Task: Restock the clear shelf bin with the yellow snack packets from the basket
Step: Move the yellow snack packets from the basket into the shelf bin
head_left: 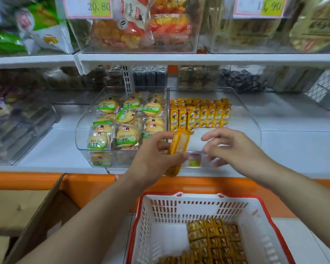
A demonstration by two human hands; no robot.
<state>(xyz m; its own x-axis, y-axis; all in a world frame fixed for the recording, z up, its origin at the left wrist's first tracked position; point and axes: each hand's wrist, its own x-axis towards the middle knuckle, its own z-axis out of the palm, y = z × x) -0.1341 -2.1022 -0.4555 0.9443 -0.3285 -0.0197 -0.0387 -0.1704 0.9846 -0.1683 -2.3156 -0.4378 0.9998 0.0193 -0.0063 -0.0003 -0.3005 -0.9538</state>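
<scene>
Left hand [156, 156] grips one yellow packet [178, 147] round its middle, thumb on the near side and fingers curled over the far side. The packet's long axis runs near-to-far. Its far end is raised and leans slightly right over the front left corner of the bin [250, 121]. Its near end hangs below the hand, outside the front wall.

Right hand [230, 147] is relaxed with fingers loosely spread, holding nothing. It is just right of the packet, above the bin's front wall. Cannot tell whether its fingertips touch the plastic.

Stocked packets [200, 115] fill the back part of the bin. They stand upright in tight rows, long axes vertical, printed faces to the front.

A neighbouring bin [84, 119] touches the first on its left. It holds round biscuit packs [125, 136] with green labels, piled loosely.

Both bins sit on a white shelf [297, 149] with an orange edge.

The basket [198, 196], white with a red rim, sits below the shelf and near the person. Basket packets [215, 239] lie flat in rows along its right and near side.

A cardboard box [17, 206] is at lower left.
</scene>
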